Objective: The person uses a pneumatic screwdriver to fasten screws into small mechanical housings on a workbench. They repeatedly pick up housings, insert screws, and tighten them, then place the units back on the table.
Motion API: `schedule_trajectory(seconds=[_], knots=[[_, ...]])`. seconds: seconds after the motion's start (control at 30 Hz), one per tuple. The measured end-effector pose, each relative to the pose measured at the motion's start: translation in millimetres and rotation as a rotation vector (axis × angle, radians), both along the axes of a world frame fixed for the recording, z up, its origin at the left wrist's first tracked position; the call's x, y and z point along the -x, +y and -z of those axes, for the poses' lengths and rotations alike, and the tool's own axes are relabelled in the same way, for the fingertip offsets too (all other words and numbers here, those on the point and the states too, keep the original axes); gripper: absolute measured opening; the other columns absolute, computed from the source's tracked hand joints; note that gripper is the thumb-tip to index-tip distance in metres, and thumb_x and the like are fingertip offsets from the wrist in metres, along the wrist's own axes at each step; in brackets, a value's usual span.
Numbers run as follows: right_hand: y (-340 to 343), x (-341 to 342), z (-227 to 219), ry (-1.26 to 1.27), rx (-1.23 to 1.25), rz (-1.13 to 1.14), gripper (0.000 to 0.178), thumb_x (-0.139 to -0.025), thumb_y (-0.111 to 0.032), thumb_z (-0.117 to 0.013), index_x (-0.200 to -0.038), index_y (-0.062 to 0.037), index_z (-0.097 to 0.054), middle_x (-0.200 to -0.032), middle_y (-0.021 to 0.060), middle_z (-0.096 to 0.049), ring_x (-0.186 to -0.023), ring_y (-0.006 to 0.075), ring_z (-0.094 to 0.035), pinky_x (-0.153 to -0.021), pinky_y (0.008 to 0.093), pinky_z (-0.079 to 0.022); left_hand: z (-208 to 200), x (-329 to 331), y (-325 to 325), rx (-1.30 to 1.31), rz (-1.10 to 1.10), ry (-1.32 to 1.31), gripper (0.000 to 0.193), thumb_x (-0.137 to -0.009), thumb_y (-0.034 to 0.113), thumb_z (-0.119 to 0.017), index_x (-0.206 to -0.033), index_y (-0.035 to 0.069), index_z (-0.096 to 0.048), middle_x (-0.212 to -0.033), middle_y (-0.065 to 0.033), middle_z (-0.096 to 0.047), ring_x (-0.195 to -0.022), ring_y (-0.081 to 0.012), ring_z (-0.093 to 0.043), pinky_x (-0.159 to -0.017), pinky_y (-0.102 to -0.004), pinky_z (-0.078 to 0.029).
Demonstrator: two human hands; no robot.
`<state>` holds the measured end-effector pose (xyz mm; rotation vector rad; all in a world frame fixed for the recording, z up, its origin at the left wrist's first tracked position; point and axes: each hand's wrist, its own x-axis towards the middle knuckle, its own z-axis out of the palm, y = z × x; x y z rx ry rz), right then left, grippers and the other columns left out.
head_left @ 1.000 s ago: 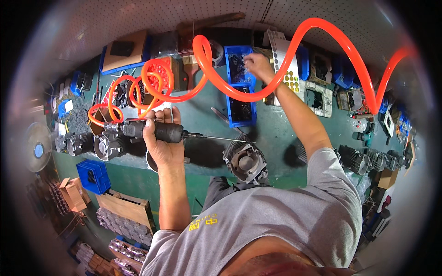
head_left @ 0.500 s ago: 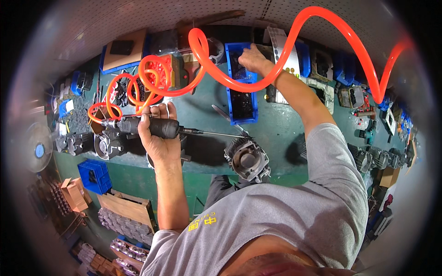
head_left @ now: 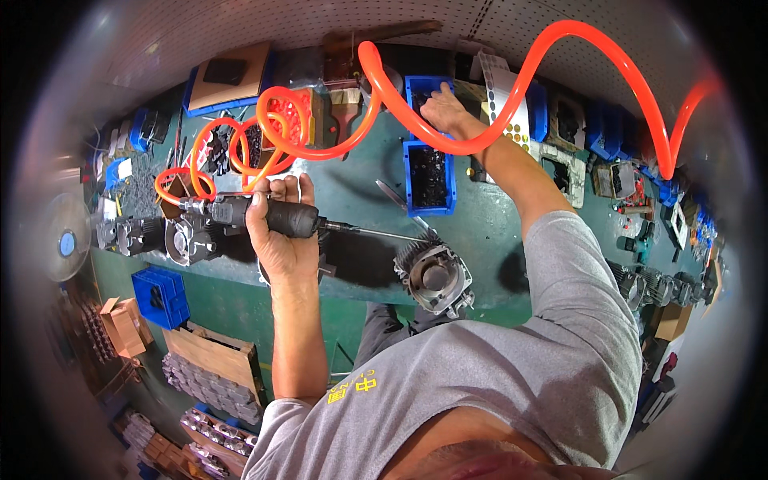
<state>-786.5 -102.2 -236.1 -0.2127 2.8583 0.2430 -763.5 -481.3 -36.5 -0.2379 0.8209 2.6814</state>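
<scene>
While left hand (head_left: 278,232) grips ribbed black driver (head_left: 280,216), coiled hose (head_left: 448,120) glows.

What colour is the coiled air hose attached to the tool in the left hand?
Bright orange-red hose, clearest in the head view, coiling from the tool.

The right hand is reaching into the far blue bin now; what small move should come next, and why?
Probably it should close on one small part and draw back toward the metal cylinder. The right hand is over the far blue bin with fingers down among dark parts, while the left hand grips the air screwdriver, whose bit points at that cylinder but looks bare.
</scene>
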Motion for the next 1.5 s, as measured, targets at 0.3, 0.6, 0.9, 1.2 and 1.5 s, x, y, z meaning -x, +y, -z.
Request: schedule_trajectory(seconds=[0.3,0.6,0.9,1.2,1.5], knots=[[12.6,6.4,-24.2,-0.012,0.206,0.186,0.015,-0.082,-0.02,-0.066,-0.083,-0.0075,-0.074,-0.088,0.0149,-0.073,-0.108,0.035,-0.065,-0.099,0.0561,-0.039,0.3,-2.0,-5.0,-0.028,-0.021,-0.01,0.024,-0.092,0.02,-0.069,-0.109,0.004,-0.062,-0.097,-0.0066,-0.064,-0.101,-0.0241,-0.062,-0.113,-0.0494,-0.044],[50.5,-4.1,-6.4,0.186,0.812,0.425,0.022,-0.068,-0.018,-0.077,-0.079,-0.0006,-0.069,-0.077,0.0133,-0.071,-0.072,0.0246,-0.069,-0.067,0.037,-0.053,2.6,-3.5,-1.4,-0.036,0.013,-0.005,0.025,-0.09,0.02,-0.071,-0.109,0.006,-0.064,-0.097,-0.0054,-0.065,-0.102,-0.0229,-0.063,-0.113,-0.0485,-0.042],[42.7,-2.7,6.3,0.136,0.889,0.294,0.018,-0.078,-0.014,-0.075,-0.09,-0.0012,-0.071,-0.083,0.0123,-0.072,-0.075,0.0224,-0.068,-0.072,0.0361,-0.054,4.5,-7.2,0.1,-0.024,0.022,-0.01,0.025,-0.089,0.021,-0.072,-0.108,0.007,-0.065,-0.097,-0.005,-0.066,-0.102,-0.0225,-0.063,-0.113,-0.0485,-0.042],[34.6,-4.7,-10.0,0.132,0.648,0.357,0.012,-0.081,-0.008,-0.067,-0.09,-0.0038,-0.073,-0.088,0.0163,-0.073,-0.088,0.0325,-0.071,-0.083,0.0452,-0.053,8.7,-8.7,0.3,-0.016,0.017,-0.014,0.026,-0.088,0.021,-0.072,-0.109,0.007,-0.064,-0.098,-0.0048,-0.066,-0.102,-0.0224,-0.063,-0.113,-0.0487,-0.042],[8.2,-10.3,-12.9,0.099,0.117,0.071,0.011,-0.081,-0.007,-0.066,-0.077,-0.0116,-0.075,-0.081,0.0097,-0.073,-0.097,0.0299,-0.067,-0.098,0.061,-0.039,9.7,-10.4,1.8,0.01,0.025,-0.028,0.029,-0.087,0.022,-0.073,-0.11,0.007,-0.063,-0.098,-0.0046,-0.066,-0.102,-0.0225,-0.063,-0.114,-0.0497,-0.041]])
